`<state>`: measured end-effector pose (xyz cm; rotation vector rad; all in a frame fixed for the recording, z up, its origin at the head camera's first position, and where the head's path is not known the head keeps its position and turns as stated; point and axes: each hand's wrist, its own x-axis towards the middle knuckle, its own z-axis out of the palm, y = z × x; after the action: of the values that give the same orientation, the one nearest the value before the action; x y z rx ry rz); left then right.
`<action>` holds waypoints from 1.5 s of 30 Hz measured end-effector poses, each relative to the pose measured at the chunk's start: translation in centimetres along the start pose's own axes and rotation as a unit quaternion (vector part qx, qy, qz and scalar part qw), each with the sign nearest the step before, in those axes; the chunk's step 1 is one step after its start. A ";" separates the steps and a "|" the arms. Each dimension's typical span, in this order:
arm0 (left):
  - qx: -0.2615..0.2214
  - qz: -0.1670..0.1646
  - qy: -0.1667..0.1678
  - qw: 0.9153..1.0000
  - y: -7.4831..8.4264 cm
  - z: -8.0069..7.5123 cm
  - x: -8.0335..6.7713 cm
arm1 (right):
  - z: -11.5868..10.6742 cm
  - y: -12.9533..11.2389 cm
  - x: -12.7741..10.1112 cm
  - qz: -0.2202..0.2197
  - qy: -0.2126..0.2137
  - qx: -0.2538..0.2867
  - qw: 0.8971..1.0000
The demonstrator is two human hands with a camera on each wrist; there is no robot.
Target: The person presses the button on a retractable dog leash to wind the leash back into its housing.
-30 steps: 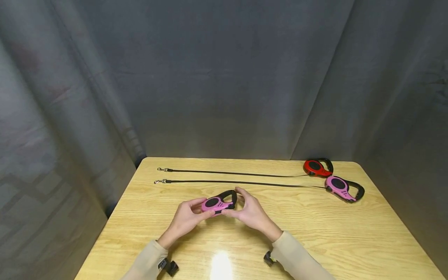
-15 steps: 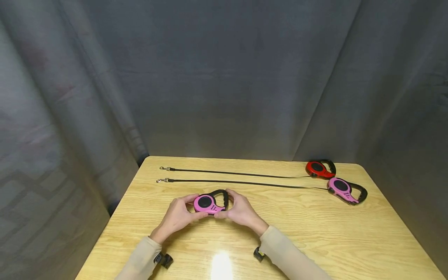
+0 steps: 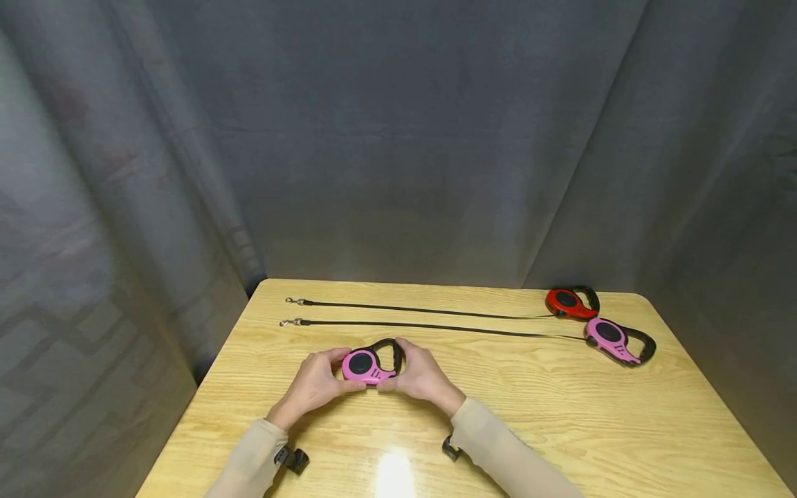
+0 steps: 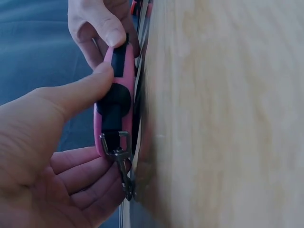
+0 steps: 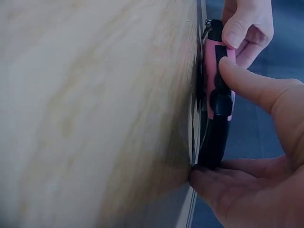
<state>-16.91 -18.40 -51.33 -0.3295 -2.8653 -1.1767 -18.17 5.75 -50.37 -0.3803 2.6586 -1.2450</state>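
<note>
A pink and black retractable dog leash (image 3: pixel 369 365) lies flat, close over the table, between both hands. My left hand (image 3: pixel 317 380) grips its rounded casing, thumb on the near edge and fingers round the far side. My right hand (image 3: pixel 420 373) holds the handle end, thumb near the casing's lower corner and fingertips at the black loop. In the left wrist view a metal snap hook (image 4: pixel 122 171) hangs out of the casing beside the left fingers. From the right wrist view, the black handle (image 5: pixel 213 142) meets the right fingertips.
Toward the back right lie a red retractable leash (image 3: pixel 568 303) and a second pink leash (image 3: pixel 613 340), close together. Their black straps (image 3: pixel 411 309) run left, pulled out nearly parallel, ending in metal hooks (image 3: pixel 290 322). Grey curtains (image 3: pixel 398 138) surround the wooden table (image 3: pixel 529 429).
Both hands have shifted left with the pink leash, which now lies flatter, its face turned up. The head view has moved slightly; the two other leashes stay in place.
</note>
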 end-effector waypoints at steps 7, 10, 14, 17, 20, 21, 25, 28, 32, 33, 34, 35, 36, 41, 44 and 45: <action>0.017 0.013 -0.006 1.000 0.0 0.2 0.0 | 0.1 -0.2 0.0 -0.025 0.008 -0.019 0.999; 0.022 0.009 -0.006 1.000 0.2 0.2 0.1 | 0.2 -0.1 0.1 -0.026 0.009 -0.022 0.999; 0.029 0.007 -0.006 1.000 0.2 0.1 0.1 | 0.2 -0.1 0.2 -0.024 0.005 -0.023 0.999; 0.036 0.011 -0.007 0.999 0.3 0.1 0.0 | 0.2 -0.1 0.3 -0.028 0.003 -0.021 0.999; 0.044 0.015 -0.010 0.999 0.4 0.0 0.0 | 0.2 -0.1 0.3 -0.031 -0.003 -0.025 0.999; 0.047 0.017 -0.011 0.999 0.5 0.0 0.0 | 0.1 -0.1 0.2 -0.032 -0.005 -0.026 0.999; 0.053 0.018 -0.017 0.998 0.6 -0.1 0.0 | 0.0 0.0 0.1 -0.033 -0.010 -0.025 0.999; 0.055 0.017 -0.018 0.998 0.6 -0.1 -0.1 | -0.3 0.2 0.0 -0.031 -0.008 -0.009 0.999; 0.049 0.015 -0.012 0.999 0.5 -0.2 -0.4 | -0.8 0.9 0.0 -0.030 -0.003 0.036 0.999; 0.048 0.016 -0.010 0.999 0.4 -0.3 -0.4 | -1.0 1.1 0.1 -0.028 -0.001 0.049 0.998; 0.047 0.017 -0.010 0.999 0.4 -0.3 -0.4 | -1.1 1.4 0.1 -0.028 0.002 0.063 0.998; 0.045 0.018 -0.008 0.999 0.4 -0.3 -0.4 | -1.4 1.6 0.1 -0.026 0.004 0.079 0.997; 0.047 0.023 -0.006 0.999 0.3 -0.4 -0.4 | -1.6 1.8 0.1 -0.022 0.006 0.091 0.996; 0.039 0.025 -0.005 0.999 0.3 -0.6 -0.2 | -2.8 2.4 -0.2 -0.004 0.020 0.126 0.992; 0.025 0.011 -0.005 1.000 0.1 -0.8 0.0 | -3.6 2.8 -0.4 0.007 0.028 0.135 0.990; 0.021 0.008 -0.004 1.000 0.1 -0.9 0.0 | -3.9 3.0 -0.5 0.008 0.031 0.138 0.990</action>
<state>-16.92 -18.99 -50.65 -0.3556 -2.8839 -1.1148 -19.21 10.60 -50.21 -0.2812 2.4817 -1.6158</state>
